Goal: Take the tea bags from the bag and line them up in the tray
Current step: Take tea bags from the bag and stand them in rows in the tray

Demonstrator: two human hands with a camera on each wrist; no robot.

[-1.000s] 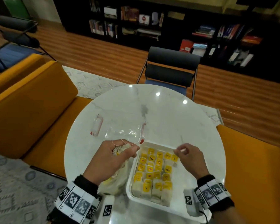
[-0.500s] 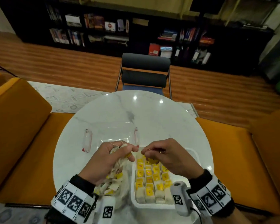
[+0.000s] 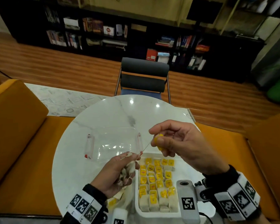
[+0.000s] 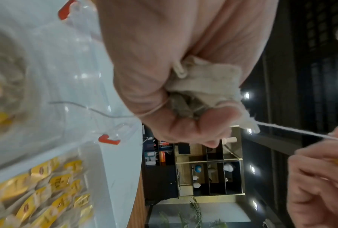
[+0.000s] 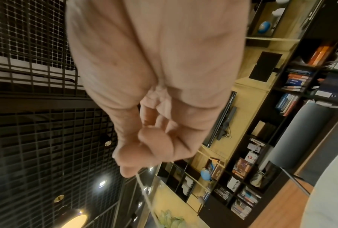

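Note:
My left hand grips a bunch of pale tea bags just left of the white tray. In the left wrist view the tea bags bulge out of that fist. My right hand, raised above the tray's far edge, pinches a yellow tag. A thin string runs taut from the tag down to the left hand. The tray holds several rows of tea bags with yellow tags. Under my left wrist lies the plastic bag with more tea bags in it.
A clear plastic lid with red clips lies on the round white table beyond my left hand. A grey chair stands at the far side. Orange benches flank the table. Bookshelves line the back wall.
My right hand has pulled away from the left hand, up and to the right, drawing out a yellow tag and its string. The left hand has kept its hold on the tea bags.

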